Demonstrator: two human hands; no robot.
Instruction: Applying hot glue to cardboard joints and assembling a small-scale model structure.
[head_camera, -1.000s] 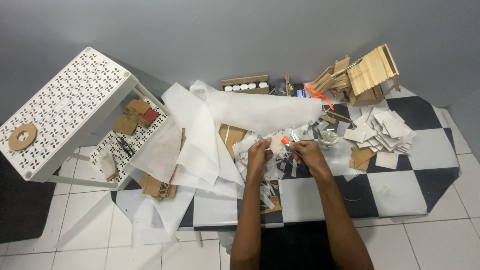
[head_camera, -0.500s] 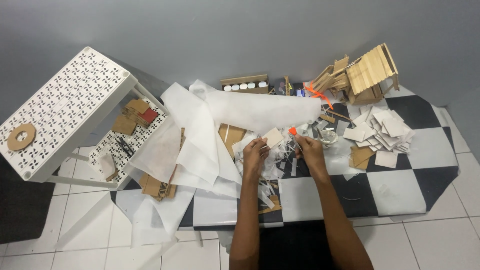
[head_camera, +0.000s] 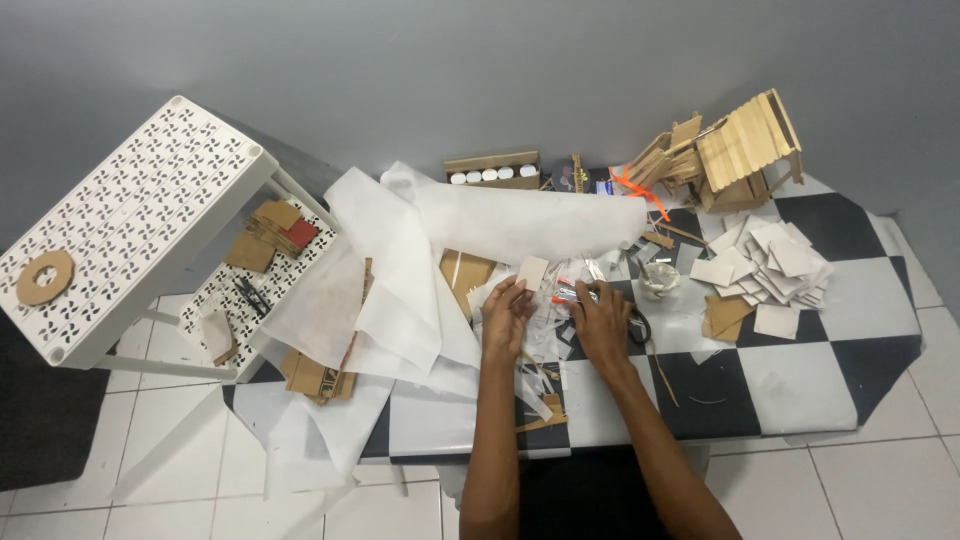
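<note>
Hands meet over a black-and-white checkered mat (head_camera: 860, 350) on white floor tiles, left hand (head_camera: 507, 315) pinching a pale card piece (head_camera: 531, 272), right hand (head_camera: 601, 322) gripping an orange-tipped tool (head_camera: 568, 294), white paper sheets (head_camera: 400, 270) leftward, grey wall (head_camera: 480, 70) beyond.

Soft, even light from overhead, faint shadows under the white rack (head_camera: 130, 230); corners perhaps slightly darkened and bowed.
</note>
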